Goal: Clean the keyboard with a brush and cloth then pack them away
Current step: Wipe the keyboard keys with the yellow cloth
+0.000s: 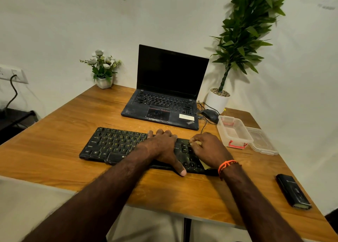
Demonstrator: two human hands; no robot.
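L hand [162,146] flat on keyboard [117,145], fingers relaxed; R hand [208,150] fingers pinch cloth [196,143] on keys.

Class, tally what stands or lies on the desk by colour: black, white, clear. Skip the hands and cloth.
Black: 4 – keyboard, laptop, mouse, case
White: 2 – flower pot, plant pot
Clear: 2 – box, lid
Total: 8

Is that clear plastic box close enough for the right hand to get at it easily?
Probably yes. The right hand is on the keyboard's right end, holding a yellowish cloth, and the open box sits just beyond it with bare table between. Nothing blocks the way.
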